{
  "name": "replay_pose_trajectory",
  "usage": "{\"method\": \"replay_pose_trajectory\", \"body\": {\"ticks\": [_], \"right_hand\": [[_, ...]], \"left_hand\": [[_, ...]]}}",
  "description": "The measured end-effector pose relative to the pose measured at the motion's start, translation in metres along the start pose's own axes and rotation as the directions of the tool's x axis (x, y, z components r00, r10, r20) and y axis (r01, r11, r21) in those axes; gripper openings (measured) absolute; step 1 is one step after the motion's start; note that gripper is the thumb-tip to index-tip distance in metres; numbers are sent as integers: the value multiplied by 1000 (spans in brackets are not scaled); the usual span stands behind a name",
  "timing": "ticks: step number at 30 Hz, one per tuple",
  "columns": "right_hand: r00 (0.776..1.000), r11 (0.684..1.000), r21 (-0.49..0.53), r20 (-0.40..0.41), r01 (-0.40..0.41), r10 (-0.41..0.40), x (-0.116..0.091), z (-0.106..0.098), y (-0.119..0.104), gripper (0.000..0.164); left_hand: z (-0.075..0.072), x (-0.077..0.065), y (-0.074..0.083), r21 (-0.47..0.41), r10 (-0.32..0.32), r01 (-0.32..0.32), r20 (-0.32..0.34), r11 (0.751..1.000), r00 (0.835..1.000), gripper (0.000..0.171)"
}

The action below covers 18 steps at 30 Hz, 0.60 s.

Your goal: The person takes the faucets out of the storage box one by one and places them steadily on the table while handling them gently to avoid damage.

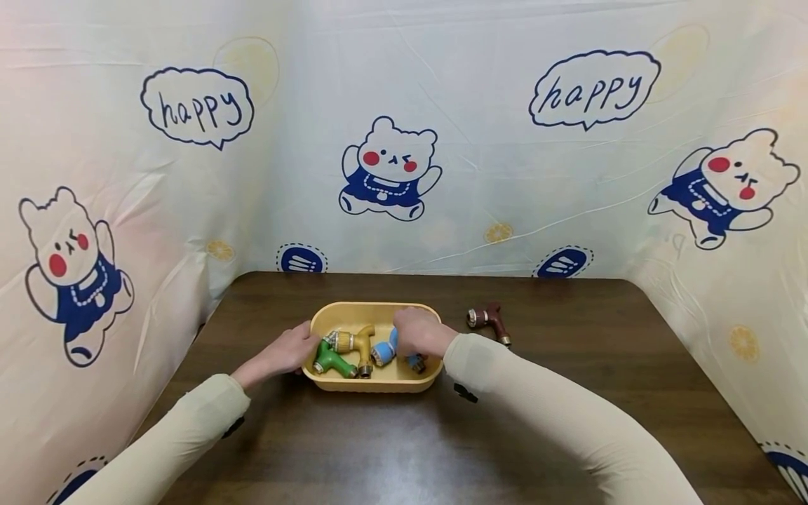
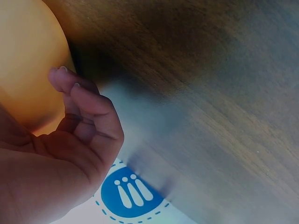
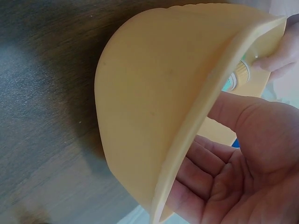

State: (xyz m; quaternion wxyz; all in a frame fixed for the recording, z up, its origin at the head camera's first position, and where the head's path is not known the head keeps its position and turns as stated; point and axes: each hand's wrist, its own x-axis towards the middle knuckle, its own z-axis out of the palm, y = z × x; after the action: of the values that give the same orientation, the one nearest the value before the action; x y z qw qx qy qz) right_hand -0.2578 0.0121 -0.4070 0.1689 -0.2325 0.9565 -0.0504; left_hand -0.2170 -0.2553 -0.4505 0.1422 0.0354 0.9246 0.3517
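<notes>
A pale yellow plastic basin point(image 1: 372, 386) sits on the table. My left hand point(image 1: 293, 349) grips its left end; in the left wrist view the curled fingers point(image 2: 100, 109) lie against the outer wall. My right hand point(image 1: 421, 331) reaches inside the basin's right half and holds a blue branched pipe fitting point(image 1: 382, 353), covering its middle. In the right wrist view, the rim hides the right hand's fingertips. Left of the blue fitting lie a yellow fitting point(image 1: 362, 344) and a green fitting point(image 1: 334, 361), side by side with metal ends.
A dark red branched fitting point(image 1: 495, 322) lies on the wooden table point(image 1: 353, 449), right of the basin and beyond the right wrist. Patterned white curtain point(image 1: 467, 175) encloses the table's back and both sides.
</notes>
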Motion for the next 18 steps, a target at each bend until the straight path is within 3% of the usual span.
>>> {"method": "replay_pose_trajectory", "body": {"ticks": [18], "right_hand": [[1000, 999, -52, -6, 8, -8, 4, 1, 2, 16]], "left_hand": [[0, 0, 3, 2, -6, 6, 4, 1000, 1000, 48]]}}
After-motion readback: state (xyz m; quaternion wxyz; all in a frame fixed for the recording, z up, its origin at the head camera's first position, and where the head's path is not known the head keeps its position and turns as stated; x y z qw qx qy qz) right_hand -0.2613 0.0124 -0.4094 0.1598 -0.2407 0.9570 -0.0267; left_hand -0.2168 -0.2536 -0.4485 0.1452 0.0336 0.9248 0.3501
